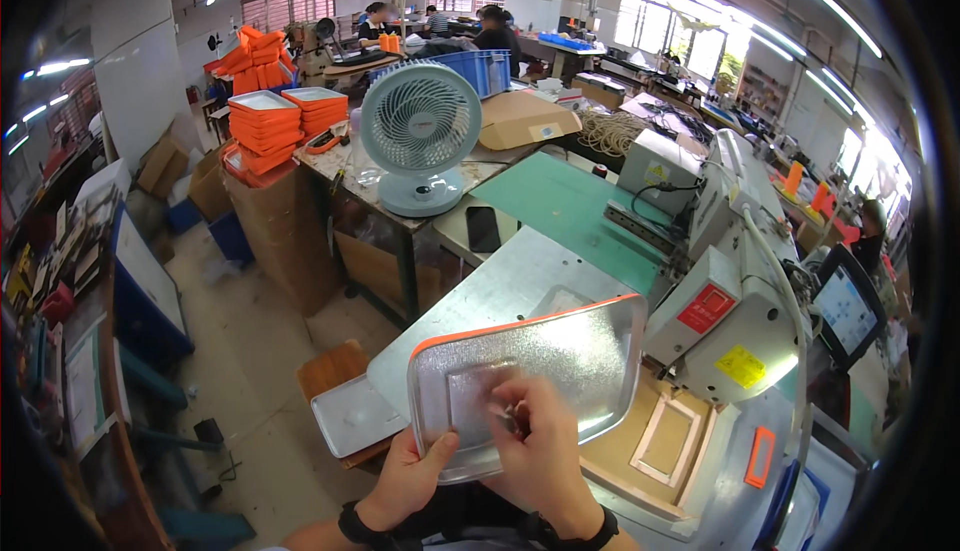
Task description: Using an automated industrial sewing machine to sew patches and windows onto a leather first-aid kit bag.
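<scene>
A shiny silver foil-faced panel (590, 356) with rounded corners and an orange edge is tilted up in front of me. My left hand (412, 473) grips its lower left edge, thumb on the silver face. Over the middle of that face is my right hand (545, 439), its fingers pinched together. Something small and dark shows at those fingertips, but I cannot make out what it is. A faint rectangular outline marks the panel beside them. Below and left of the panel, a flat light-grey panel (358, 416) rests on a brown board (333, 369).
A large pale machine (735, 301) with a screen (848, 306) stands right, beside a wooden frame (668, 439) and an orange frame (760, 458). Beyond the metal worktop (490, 291) are a phone (482, 229), a fan (420, 131) and stacked orange-sided trays (265, 131). People work farther back.
</scene>
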A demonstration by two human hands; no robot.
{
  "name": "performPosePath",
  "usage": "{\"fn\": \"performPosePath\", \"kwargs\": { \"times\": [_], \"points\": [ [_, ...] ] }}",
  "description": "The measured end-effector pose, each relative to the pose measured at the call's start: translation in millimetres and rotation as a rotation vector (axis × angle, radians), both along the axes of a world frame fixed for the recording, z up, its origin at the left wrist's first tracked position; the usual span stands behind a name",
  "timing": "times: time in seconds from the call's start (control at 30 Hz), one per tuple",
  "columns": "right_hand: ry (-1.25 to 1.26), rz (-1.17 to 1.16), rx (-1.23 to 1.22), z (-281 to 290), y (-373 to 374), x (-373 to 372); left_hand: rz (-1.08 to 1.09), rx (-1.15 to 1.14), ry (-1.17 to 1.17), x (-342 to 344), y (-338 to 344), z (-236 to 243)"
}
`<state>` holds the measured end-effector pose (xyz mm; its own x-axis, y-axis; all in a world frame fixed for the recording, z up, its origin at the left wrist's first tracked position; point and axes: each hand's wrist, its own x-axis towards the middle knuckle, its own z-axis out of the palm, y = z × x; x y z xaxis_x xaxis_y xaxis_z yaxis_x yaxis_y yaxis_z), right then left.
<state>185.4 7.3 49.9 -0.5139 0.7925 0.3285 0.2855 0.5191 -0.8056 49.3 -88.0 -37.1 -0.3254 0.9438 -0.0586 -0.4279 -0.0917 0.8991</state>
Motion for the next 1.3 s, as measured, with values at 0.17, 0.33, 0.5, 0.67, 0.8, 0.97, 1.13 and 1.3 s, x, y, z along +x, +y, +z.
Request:
{"fn": "performPosePath", "kwargs": {
  "times": [0.17, 0.33, 0.5, 0.67, 0.8, 0.97, 1.13, 1.3],
  "points": [
    [0.146, -0.113, -0.035, 8, 10, -9, 0.016, 0.029, 0.022, 4, 2, 4],
    [0.054, -0.101, 0.133, 17, 25, -13, 0.015, 0.041, 0.103, 3, -2, -1],
    [0.016, 0.156, 0.053, 18, 23, -6, -0.012, 0.050, 0.086, 3, -1, 0],
    [-0.029, 0.562, 0.075, 7, 11, 5, -0.065, 0.133, -0.068, -3, 1, -13],
    [-0.185, 0.348, 0.002, 15, 16, 19, -0.025, -0.006, -0.004, 1, 2, -7],
    [-0.223, 0.034, 0.044, 26, 11, 30, 0.119, -0.049, -0.036, -6, 3, 5],
    [-0.299, 0.003, 0.072, 24, -8, 60, 0.665, 0.203, 0.040, -82, 0, 27],
    [-0.400, -0.021, -0.031, 40, -28, 101, 1.028, 0.123, 0.337, -179, -28, -21]
  ]
}}
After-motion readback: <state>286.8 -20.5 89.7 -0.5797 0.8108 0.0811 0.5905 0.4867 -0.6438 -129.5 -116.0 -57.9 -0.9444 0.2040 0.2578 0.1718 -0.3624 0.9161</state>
